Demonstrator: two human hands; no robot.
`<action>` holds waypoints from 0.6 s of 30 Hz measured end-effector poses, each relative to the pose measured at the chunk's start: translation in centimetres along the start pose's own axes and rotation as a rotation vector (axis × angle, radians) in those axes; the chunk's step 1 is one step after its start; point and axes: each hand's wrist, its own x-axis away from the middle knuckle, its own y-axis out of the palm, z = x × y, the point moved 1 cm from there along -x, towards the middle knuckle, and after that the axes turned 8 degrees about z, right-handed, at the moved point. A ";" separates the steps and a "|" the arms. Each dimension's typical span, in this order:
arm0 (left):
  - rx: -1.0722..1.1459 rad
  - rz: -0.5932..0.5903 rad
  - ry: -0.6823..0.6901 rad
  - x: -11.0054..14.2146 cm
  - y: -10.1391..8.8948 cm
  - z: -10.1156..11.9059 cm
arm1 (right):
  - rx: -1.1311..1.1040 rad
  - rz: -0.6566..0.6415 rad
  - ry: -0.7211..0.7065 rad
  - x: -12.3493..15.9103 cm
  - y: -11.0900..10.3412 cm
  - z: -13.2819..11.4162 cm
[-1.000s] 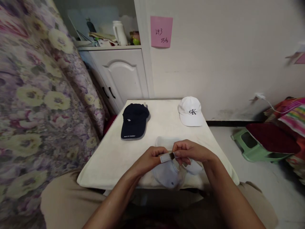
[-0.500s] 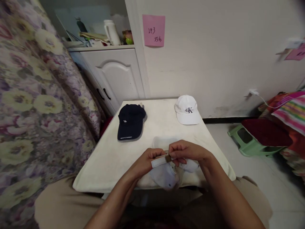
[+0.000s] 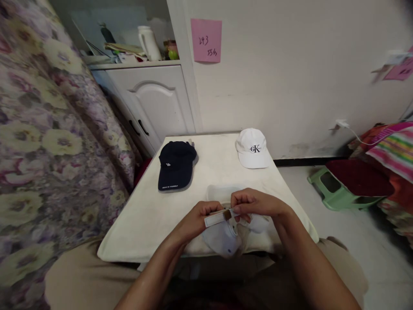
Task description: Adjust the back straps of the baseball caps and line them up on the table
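Note:
A pale cap (image 3: 221, 239) lies at the table's near edge with its back toward me and its brim, partly hidden, pointing away. My left hand (image 3: 201, 215) pinches the left part of its white back strap (image 3: 214, 219). In my right hand (image 3: 248, 204), thumb and fingers are closed on the strap's other end, just right of a small brown-gold buckle (image 3: 227, 214). A dark navy cap (image 3: 177, 165) rests at the table's left, and a white cap (image 3: 252, 148) with black letters sits at the back right.
The cream-covered table (image 3: 145, 224) stands against a wall and a white cabinet (image 3: 155, 99). A floral curtain (image 3: 41, 150) hangs on the left. On the floor at right is a green stool (image 3: 332, 189) with a dark red top.
My right hand has shifted slightly right and up along the strap, and more white strap shows right of the buckle. The left hand holds nearly the same place.

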 end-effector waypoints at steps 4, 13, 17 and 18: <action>-0.001 -0.009 -0.009 -0.1 0.1 -0.1 | -0.022 0.013 0.003 -0.3 0.3 0.0; -0.006 -0.028 -0.001 -0.3 0.1 -0.5 | -0.051 -0.004 0.002 -0.4 0.6 -0.1; -0.024 -0.020 0.008 -0.3 0.1 -0.4 | -0.040 0.023 0.004 -0.6 0.7 0.0; -0.034 -0.020 0.014 -0.3 -0.1 -0.3 | -0.039 0.034 0.006 -0.6 0.6 0.1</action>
